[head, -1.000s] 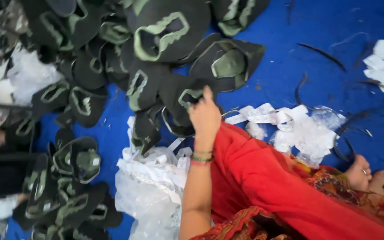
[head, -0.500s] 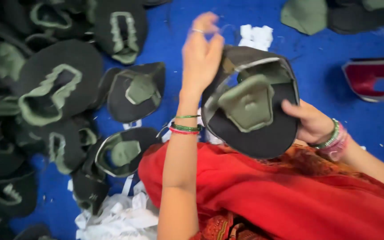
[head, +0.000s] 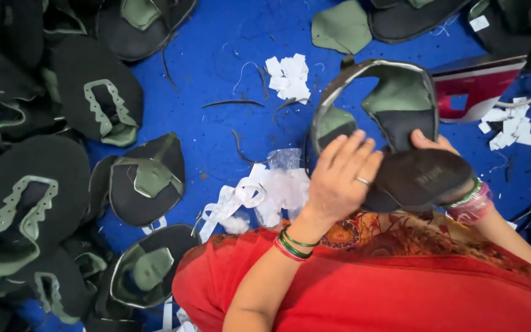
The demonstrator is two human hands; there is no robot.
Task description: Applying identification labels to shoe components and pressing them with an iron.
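Observation:
I hold a black shoe upper with olive-green lining [head: 394, 129] over my lap, above a blue cloth. My left hand [head: 339, 175], with a ring and green and red bangles, lies over its left side, fingers spread on the fabric. My right hand [head: 431, 144] is mostly hidden behind the upper's black lower part; only the thumb and a bangled wrist show, gripping it from the right.
A pile of black-and-green shoe uppers [head: 38, 184] fills the left side. White paper scraps [head: 287, 77] and crumpled plastic [head: 265, 193] lie on the blue cloth [head: 228, 55]. A dark red iron [head: 477, 86] sits at the right, and red clothing [head: 401, 289] covers my lap.
My left hand came down from mid-air onto the upper. The upper has been turned and shifted right, with its black part now over my right hand.

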